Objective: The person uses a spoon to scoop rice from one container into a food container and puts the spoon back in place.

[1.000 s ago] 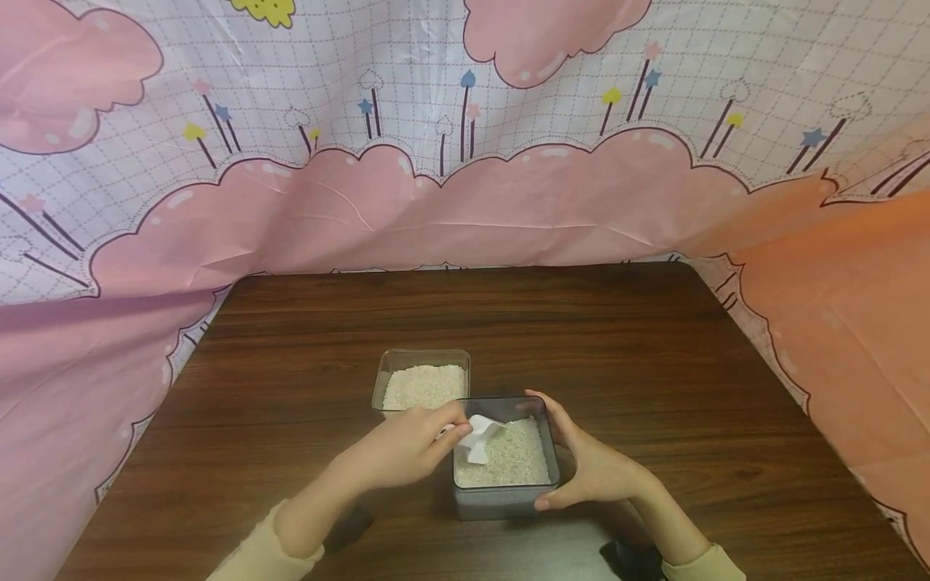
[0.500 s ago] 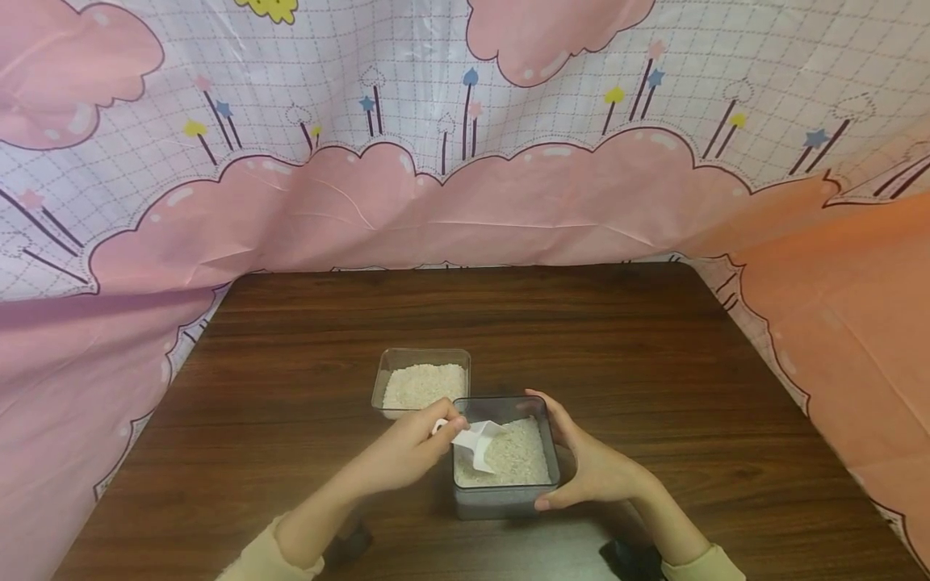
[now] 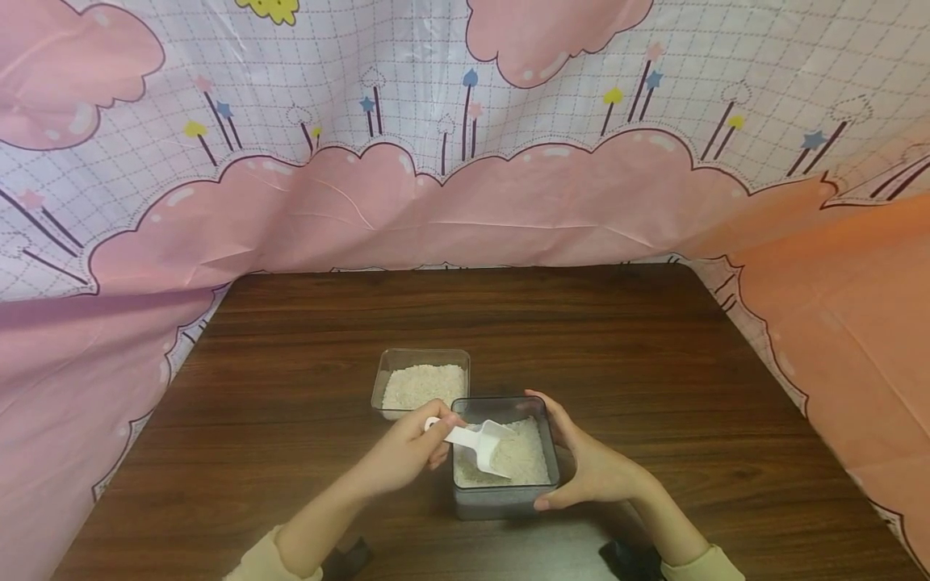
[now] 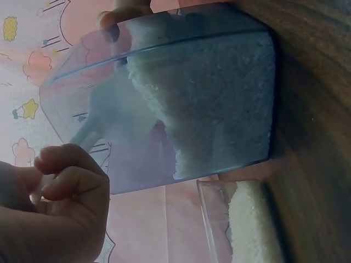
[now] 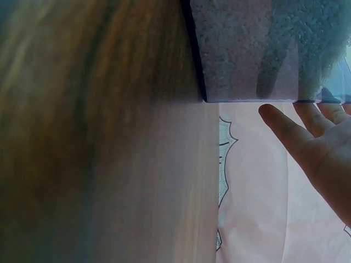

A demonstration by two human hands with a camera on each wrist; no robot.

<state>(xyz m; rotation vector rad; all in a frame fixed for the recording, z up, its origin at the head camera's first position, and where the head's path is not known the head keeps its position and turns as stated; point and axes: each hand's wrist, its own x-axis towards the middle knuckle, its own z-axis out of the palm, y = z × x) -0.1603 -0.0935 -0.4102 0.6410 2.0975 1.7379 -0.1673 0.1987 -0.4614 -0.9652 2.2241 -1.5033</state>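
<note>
A white scoop (image 3: 485, 442) is pinched by its handle in my left hand (image 3: 408, 452). Its bowl lies inside a grey see-through container (image 3: 501, 504), over the rice (image 3: 534, 452), with some rice in the bowl. In the left wrist view the scoop (image 4: 112, 104) shows dimly through the container wall, and the rice slopes. My right hand (image 3: 596, 472) holds the container's right side, thumb at the near corner and fingers reaching to the far one. The right wrist view has that hand's fingers (image 5: 288, 130) extended along the container wall.
Behind and left of the grey container stands a smaller clear container (image 3: 385, 379) with rice in it. Both are on a dark wood-grain table (image 3: 581, 323). A patterned pink and white cloth (image 3: 465, 218) hangs behind the table.
The scoop has shifted slightly toward the near side of the container and turned, so its bowl now faces right. My left hand moved slightly with it; the right hand and container stay put.
</note>
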